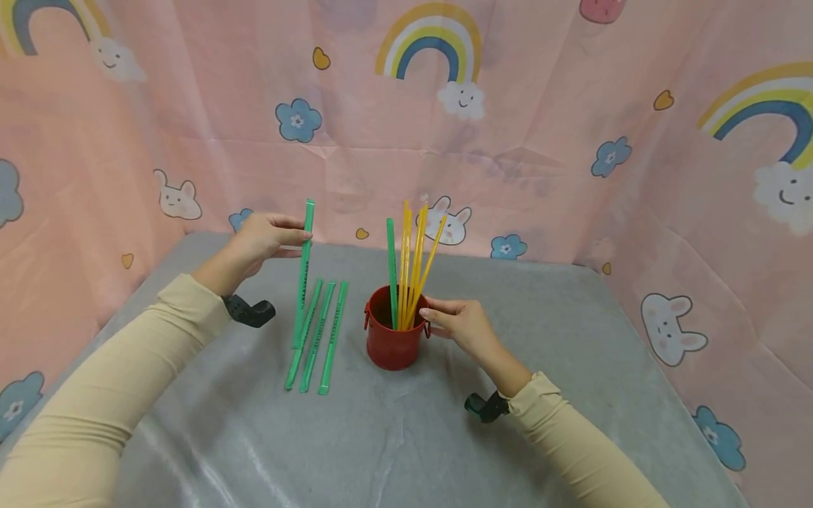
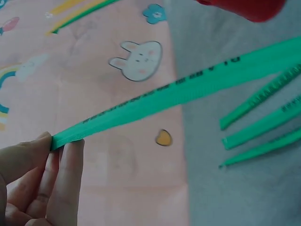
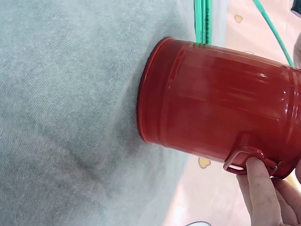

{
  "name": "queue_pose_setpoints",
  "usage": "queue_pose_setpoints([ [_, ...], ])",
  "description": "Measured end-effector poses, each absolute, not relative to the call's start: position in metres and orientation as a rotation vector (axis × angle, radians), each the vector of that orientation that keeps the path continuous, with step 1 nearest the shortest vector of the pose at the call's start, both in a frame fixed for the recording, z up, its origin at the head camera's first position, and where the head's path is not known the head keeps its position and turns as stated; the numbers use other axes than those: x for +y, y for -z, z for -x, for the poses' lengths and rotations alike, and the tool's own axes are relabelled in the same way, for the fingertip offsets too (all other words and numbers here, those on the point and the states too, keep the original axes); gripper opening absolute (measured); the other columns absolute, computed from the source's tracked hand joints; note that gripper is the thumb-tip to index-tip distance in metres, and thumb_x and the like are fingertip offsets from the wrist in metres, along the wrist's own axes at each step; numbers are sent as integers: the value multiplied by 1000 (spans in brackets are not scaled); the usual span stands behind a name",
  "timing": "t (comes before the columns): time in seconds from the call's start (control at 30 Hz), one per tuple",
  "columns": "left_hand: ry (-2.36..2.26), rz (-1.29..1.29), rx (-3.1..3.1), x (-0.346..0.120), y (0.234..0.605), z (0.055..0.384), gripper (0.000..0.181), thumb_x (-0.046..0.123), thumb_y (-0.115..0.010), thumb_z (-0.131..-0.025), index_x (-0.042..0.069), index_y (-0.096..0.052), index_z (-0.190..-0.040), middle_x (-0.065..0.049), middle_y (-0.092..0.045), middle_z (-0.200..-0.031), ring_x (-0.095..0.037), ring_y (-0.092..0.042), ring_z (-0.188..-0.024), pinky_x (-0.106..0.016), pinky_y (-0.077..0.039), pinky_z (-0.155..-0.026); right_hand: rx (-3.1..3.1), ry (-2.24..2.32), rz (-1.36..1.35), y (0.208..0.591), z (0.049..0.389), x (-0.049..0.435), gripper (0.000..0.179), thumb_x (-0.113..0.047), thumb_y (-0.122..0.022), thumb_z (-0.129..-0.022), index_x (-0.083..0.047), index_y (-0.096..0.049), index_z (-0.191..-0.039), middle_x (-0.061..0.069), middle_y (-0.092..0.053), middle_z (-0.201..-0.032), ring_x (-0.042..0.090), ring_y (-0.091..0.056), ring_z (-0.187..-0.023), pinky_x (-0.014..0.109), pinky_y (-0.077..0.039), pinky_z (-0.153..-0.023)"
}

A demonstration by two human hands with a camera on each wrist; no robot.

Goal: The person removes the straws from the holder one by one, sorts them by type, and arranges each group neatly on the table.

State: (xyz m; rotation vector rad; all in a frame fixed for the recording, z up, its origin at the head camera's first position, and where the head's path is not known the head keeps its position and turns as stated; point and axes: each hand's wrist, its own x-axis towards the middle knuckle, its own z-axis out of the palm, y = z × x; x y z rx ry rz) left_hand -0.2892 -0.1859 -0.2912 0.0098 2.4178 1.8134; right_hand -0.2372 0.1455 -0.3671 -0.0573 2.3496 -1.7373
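My left hand (image 1: 263,240) pinches a green wrapped straw (image 1: 303,282) near its top end, between thumb and fingertips. The straw slants upright, its lower end overlapping the leftmost of three similar green straws (image 1: 333,339) lying side by side on the table; whether it touches them I cannot tell. To the right stands a small red bucket (image 1: 394,351) with side handles. One green straw (image 1: 391,261) and several yellow straws (image 1: 417,247) lean in it. My right hand (image 1: 466,326) grips the bucket's right side, thumb at the rim and fingers at the handle (image 3: 244,157).
A grey cloth (image 1: 406,437) covers the table. Pink curtains (image 1: 533,92) printed with rainbows, rabbits and flowers hang behind it and along both sides. Dark devices (image 1: 248,312) are strapped at both wrists.
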Motion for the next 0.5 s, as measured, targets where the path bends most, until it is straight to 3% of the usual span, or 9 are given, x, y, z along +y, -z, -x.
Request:
queue_pose_setpoints([
  [0.23, -1680, 8, 2424, -193, 308, 291, 49, 19, -61, -91, 0, -47, -134, -19, -51, -132, -22, -58, -111, -35, -52, -89, 2338, 1749, 64, 367, 237, 146, 40, -24, -69, -84, -8, -63, -120, 11, -62, -121, 24, -61, -109, 45, -52, -84],
  [0.5, -1648, 33, 2399, -201, 321, 298, 51, 18, -60, -91, -1, -43, -136, -21, -46, -135, -33, -49, -122, -31, -53, -88, 2348, 1740, 61, 367, 237, 145, 39, -24, -69, -84, -9, -64, -120, 11, -62, -121, 25, -61, -109, 45, -52, -84],
])
